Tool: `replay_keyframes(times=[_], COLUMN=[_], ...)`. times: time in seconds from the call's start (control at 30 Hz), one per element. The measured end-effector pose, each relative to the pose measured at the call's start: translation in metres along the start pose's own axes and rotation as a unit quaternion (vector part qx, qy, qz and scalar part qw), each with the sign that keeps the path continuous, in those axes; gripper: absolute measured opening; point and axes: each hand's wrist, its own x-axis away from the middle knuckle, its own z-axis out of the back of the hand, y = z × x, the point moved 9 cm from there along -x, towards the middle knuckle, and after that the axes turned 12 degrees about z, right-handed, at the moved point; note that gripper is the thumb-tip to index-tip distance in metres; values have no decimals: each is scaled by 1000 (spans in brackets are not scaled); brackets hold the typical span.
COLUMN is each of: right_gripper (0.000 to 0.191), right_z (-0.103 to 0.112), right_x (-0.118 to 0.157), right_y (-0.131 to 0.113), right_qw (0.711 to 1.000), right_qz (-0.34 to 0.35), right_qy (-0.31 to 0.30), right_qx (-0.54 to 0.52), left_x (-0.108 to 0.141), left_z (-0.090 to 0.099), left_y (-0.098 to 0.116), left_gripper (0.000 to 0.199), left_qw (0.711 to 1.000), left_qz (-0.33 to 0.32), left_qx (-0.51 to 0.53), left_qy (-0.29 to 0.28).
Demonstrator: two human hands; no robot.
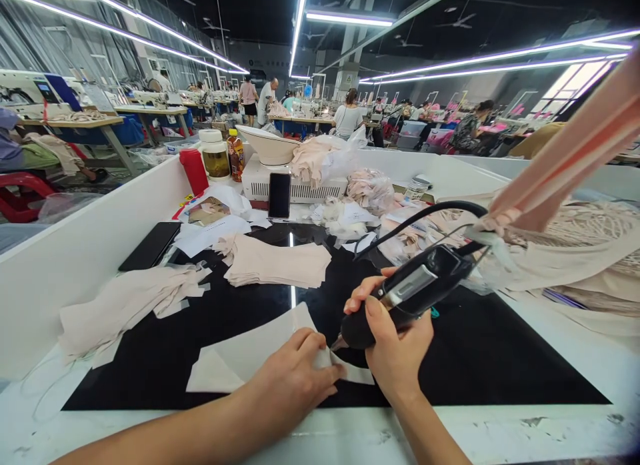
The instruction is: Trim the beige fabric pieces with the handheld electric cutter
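Note:
My right hand (397,348) is wrapped around a black corded hand tool (423,285) with a silver panel and a rounded nose. Its exact kind does not show. The nose points down and left, close to a cream fabric piece (240,355) on the black mat (500,358). With fingers closed, my left hand (300,375) grips the right part of that piece, beside the tool's tip. A twisted pink fabric strip (565,145) is tied to the tool's rear end. Behind my hands lies a stack of pale pink cut pieces (277,261).
More pink pieces (130,305) lie at the left, near a black flat case (150,246). A phone (279,195) leans against a white vented box (310,188). Jars, papers and bagged fabric line the back. White side walls (90,251) border the table. Several people work beyond.

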Motion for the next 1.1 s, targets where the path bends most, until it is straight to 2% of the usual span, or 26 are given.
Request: replay_keyframes(times=[0.23, 0.43, 0.57, 0.67, 0.87, 0.93, 1.0, 1.07, 1.1], right_gripper=[34, 35, 36, 36, 41, 51, 59, 50, 38], right_z=[3, 20, 32, 38, 44, 55, 72, 89, 94], right_x=[-4, -8, -8, -9, -17, -17, -10, 8, 18], right_y=[-3, -16, -23, -28, -33, -40, -52, -59, -55], right_qw=[1000, 999, 997, 995, 981, 974, 963, 946, 942], right_qz=[8, 11, 16, 22, 17, 47, 113, 177, 183], right_qy=[-5, -3, 1, 4, -4, 21, 79, 144, 152], right_qx=[-7, 44, 73, 100, 191, 222, 234, 232, 235], left_x=[-1, -2, -7, -16, -34, -37, -39, -42, -44], left_z=[-3, -1, 6, 8, 3, 3, 6, 11, 14], left_y=[-6, -15, -28, -35, -37, -37, -41, -48, -53], left_gripper=[25, 28, 30, 26, 18, 22, 24, 22, 20], left_qw=[1000, 996, 995, 996, 993, 991, 989, 986, 982], left_qz=[11, 34, 57, 50, 7, 11, 36, 84, 111], left_qx=[1, 26, 42, 24, 29, 37, 35, 46, 64], left_qy=[-26, -78, -75, -75, -113, -127, -137, -140, -135])
